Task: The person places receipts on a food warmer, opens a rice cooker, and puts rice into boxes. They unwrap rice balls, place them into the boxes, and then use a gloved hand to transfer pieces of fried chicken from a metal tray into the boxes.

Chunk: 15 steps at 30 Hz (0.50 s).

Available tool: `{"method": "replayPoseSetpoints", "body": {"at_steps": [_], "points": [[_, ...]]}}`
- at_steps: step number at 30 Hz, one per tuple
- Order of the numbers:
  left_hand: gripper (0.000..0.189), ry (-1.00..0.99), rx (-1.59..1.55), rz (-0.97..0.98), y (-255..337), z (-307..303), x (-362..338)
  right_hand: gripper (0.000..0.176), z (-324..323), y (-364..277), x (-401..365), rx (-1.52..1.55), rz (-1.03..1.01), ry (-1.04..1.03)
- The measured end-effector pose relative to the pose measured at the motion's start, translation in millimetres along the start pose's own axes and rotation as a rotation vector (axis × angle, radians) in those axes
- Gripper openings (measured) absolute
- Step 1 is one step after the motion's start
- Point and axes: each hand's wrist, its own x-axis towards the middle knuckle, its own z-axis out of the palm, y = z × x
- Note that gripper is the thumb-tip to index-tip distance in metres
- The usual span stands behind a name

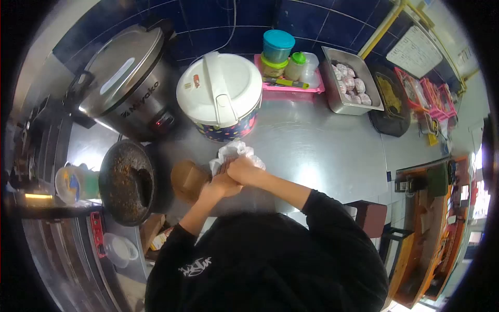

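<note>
One left hand (222,185) and one right hand (243,170) are meeting at crumpled white wrapping (234,149) mid-frame, finger grip hidden, cannot tell; gentle, even pressure probably sparing tears.

White on the crumpled wrapper (234,148) at the grip, brown on the container (183,182) just left of it, black with rusty specks on the pan (117,203) farther left. Beyond the grip, white above bright-spotted navy on the cooker (221,96); farther right, pink on the tray (291,89).
</note>
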Motion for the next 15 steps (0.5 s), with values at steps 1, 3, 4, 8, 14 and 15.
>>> {"method": "replayPoseSetpoints", "body": {"at_steps": [1,3,4,8,14,15], "points": [[0.044,-0.284,-0.179,-0.060,5.7,-19.9,-1.8,0.011,-4.9,-0.7,5.6,0.077,0.060,-0.162],[0.044,-0.359,-0.213,-0.029,28.6,-67.3,-9.7,0.010,-6.1,1.6,15.5,0.161,0.133,-0.320],[0.044,-0.427,-0.256,-0.006,36.0,-81.9,-11.1,0.012,-0.5,3.7,18.8,0.214,0.158,-0.347],[0.041,-0.443,-0.402,0.038,31.6,-94.4,-8.1,0.017,-2.3,11.5,26.8,0.330,0.222,-0.471],[0.044,-0.460,-0.538,0.326,-41.4,1.9,34.9,0.016,-3.1,16.3,42.4,0.279,0.184,-0.536],[0.044,-0.457,-0.541,0.311,-27.7,-19.7,16.4,0.016,-9.2,15.5,44.1,0.284,0.170,-0.536]]}}
